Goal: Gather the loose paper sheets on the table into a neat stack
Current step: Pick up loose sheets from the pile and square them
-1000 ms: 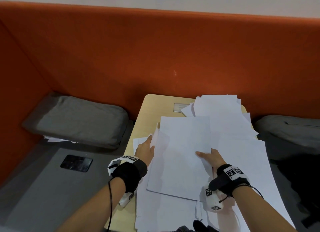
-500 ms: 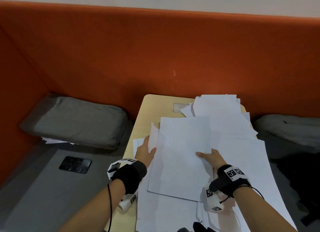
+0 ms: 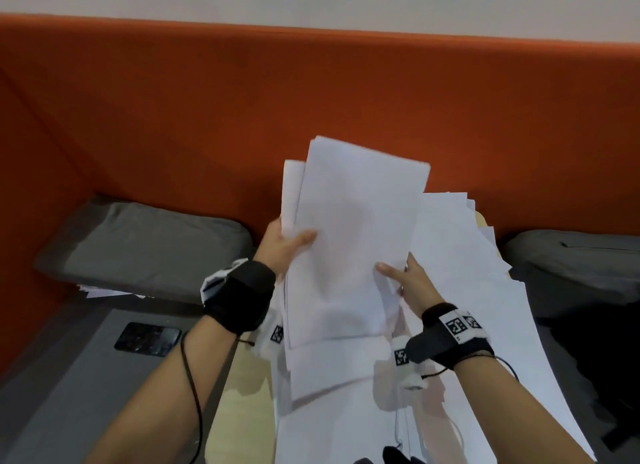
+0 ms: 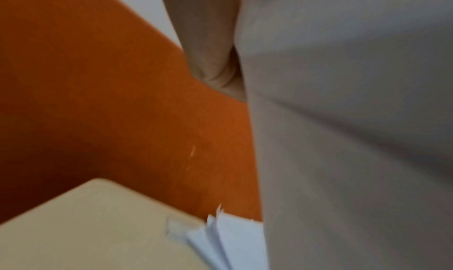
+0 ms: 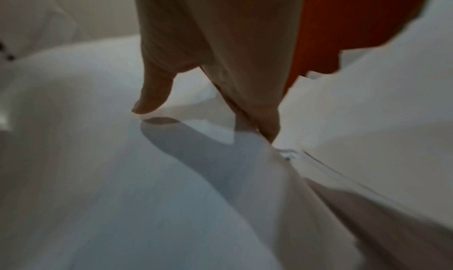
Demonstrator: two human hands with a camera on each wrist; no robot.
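Now both hands, left hand (image 3: 282,245) and right hand (image 3: 408,280), grip the lifted paper sheets (image 3: 349,242) by opposite edges.

The pale wooden table (image 3: 239,415) carries loose white paper sheets (image 3: 485,325), seemingly overlapping in an untidy spread.

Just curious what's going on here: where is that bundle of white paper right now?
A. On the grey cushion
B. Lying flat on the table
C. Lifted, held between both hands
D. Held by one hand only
C: the bundle of white paper is raised in front of the orange wall, the left hand gripping one edge and the right hand the other.
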